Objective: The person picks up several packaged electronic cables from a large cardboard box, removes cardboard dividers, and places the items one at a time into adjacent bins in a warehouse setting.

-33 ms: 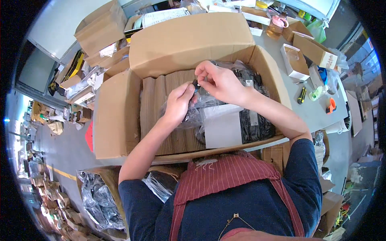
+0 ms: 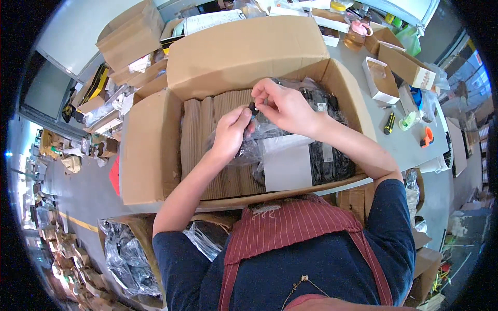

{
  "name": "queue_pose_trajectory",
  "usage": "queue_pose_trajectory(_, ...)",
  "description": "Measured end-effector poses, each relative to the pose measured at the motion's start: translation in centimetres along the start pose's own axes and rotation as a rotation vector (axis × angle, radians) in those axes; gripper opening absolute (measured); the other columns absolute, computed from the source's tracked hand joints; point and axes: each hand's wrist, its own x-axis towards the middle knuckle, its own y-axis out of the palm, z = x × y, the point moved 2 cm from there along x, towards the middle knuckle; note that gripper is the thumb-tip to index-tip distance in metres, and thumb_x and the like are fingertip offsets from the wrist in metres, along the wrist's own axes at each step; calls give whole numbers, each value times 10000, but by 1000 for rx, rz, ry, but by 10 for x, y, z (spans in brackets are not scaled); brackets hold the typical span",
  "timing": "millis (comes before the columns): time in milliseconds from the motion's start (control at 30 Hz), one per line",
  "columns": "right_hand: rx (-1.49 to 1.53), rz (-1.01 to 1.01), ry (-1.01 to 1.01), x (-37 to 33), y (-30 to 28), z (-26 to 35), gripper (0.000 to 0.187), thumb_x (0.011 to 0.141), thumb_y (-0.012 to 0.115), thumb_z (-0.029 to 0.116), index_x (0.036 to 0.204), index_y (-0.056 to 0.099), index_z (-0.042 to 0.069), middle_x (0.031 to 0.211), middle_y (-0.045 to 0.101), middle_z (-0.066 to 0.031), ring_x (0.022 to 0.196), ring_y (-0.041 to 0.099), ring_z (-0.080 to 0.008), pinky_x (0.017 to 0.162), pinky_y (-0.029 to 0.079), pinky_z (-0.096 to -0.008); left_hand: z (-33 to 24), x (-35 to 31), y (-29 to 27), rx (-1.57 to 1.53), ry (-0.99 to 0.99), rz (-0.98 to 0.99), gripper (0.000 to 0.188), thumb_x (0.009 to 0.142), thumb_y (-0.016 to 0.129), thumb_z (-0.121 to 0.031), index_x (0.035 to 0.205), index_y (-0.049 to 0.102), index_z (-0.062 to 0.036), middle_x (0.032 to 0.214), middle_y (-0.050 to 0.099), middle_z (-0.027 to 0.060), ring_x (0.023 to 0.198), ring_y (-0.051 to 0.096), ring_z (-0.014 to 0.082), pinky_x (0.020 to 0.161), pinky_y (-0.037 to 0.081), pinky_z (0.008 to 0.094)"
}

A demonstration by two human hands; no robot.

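My left hand (image 2: 231, 133) is closed round a small black piece (image 2: 253, 108) with a pale tip, held over the open carton (image 2: 145, 150). Its exact kind is too small to tell. Beside that tip, the fingers of my right hand (image 2: 282, 106) are curled together in a pinch; what lies between them is hidden. Clear plastic wrapping (image 2: 245, 150) lies under the left hand. Upright brown cardboard sheets (image 2: 199, 145) fill the carton's left side. Black bagged goods (image 2: 324, 155) with white labels lie along its right, and a blank white sheet (image 2: 287, 166) rests between them.
On the grey table to the right are a yellow-black box cutter (image 2: 389, 123), an orange-handled tool (image 2: 427, 137) and a small white open box (image 2: 381, 80). A jar with a pink lid (image 2: 357, 35) stands behind. Below left, another carton holds plastic-wrapped goods (image 2: 129, 256).
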Motion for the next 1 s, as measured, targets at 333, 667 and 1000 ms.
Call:
queue_pose_trajectory(333,-324,-102,-175,0,8,12,242,819,622,7,1039,531,48,873,652,-98,758,676,-283,611,532,-371,-1,0,-2,-107,-10,-20,293,1013,458,-194,767,528,-50,671,534,6,593,458,95,558,368,253)
queue_pose_trajectory(667,-618,-133,-404,-1,18,24,259,791,640,-1,1020,523,26,836,607,-108,687,640,-304,599,524,-380,7,-2,1,-93,-32,-18,262,994,484,-193,800,576,-43,685,538,8,612,457,102,575,359,257)
queue_pose_trajectory(1000,-595,-102,106,11,-24,-10,327,826,708,327,984,549,88,652,633,-71,632,653,-289,564,490,-425,0,-1,-8,-156,-102,107,294,973,526,-222,1128,674,-20,664,510,-24,585,404,65,551,290,219)
